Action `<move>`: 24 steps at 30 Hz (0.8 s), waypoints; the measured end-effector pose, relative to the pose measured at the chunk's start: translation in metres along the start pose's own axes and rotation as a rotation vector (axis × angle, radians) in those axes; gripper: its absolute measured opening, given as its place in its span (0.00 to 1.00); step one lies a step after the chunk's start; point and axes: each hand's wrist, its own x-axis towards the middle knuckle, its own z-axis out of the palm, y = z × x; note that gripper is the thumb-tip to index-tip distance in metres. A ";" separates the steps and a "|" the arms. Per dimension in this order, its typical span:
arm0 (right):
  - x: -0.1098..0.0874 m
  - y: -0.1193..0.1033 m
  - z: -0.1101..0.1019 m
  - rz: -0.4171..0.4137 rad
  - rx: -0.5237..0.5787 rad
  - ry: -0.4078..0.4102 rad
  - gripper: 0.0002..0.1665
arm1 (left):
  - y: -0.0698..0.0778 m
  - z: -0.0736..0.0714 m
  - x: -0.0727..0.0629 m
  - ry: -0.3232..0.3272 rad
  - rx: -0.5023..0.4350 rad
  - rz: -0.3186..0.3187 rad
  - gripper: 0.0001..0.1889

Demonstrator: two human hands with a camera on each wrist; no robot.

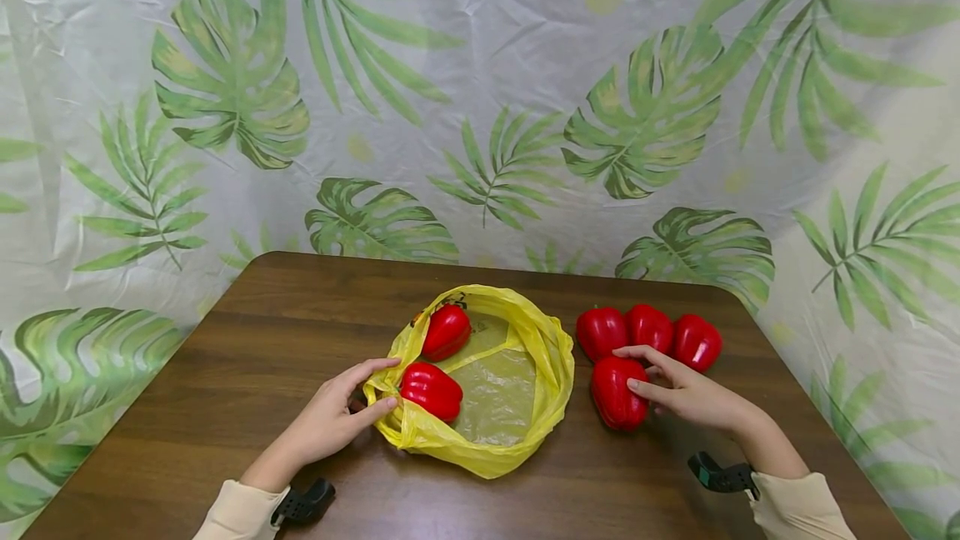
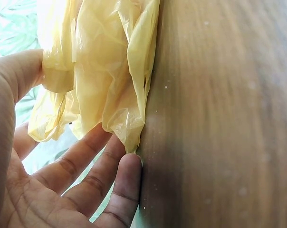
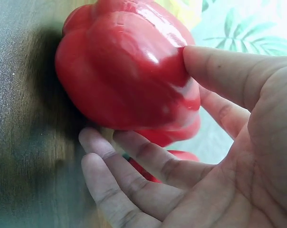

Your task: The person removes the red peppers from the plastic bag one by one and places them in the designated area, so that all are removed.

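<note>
A yellow plastic bag point(image 1: 555, 390) stands with its mouth wide, its rim rolled outward. Two red bell peppers lie inside at its left: one bell pepper point(image 1: 447, 332) toward the back, another bell pepper point(image 1: 432, 392) in front. My left hand point(image 1: 330, 415) holds the bag's left rim between thumb and fingers; in the left wrist view the thumb point(image 2: 27, 71) presses the yellow film. To the right of the bag, my right hand point(image 1: 693, 390) grips a red bell pepper point(image 1: 617, 394), thumb on one side and fingers round the other. That pepper appears to rest on the table.
Behind the gripped pepper, three more red bell peppers point(image 1: 651, 328) sit in a row at the table's right. The brown wooden table point(image 1: 300, 307) ends at a rounded back edge. A leaf-print cloth point(image 1: 510, 65) hangs behind it. Each wrist wears a black device point(image 1: 303, 500).
</note>
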 end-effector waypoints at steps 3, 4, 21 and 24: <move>-0.001 0.000 0.000 0.003 0.001 0.001 0.38 | 0.000 0.000 0.000 -0.006 -0.003 -0.002 0.28; -0.001 0.000 0.000 0.003 -0.002 0.001 0.38 | 0.000 0.000 0.000 -0.007 -0.004 -0.003 0.28; -0.004 -0.002 -0.007 -0.002 -0.015 -0.006 0.38 | -0.001 0.001 0.001 0.013 0.014 0.011 0.28; -0.004 -0.005 -0.012 -0.020 -0.022 0.012 0.37 | -0.001 0.001 0.001 0.015 0.014 0.014 0.28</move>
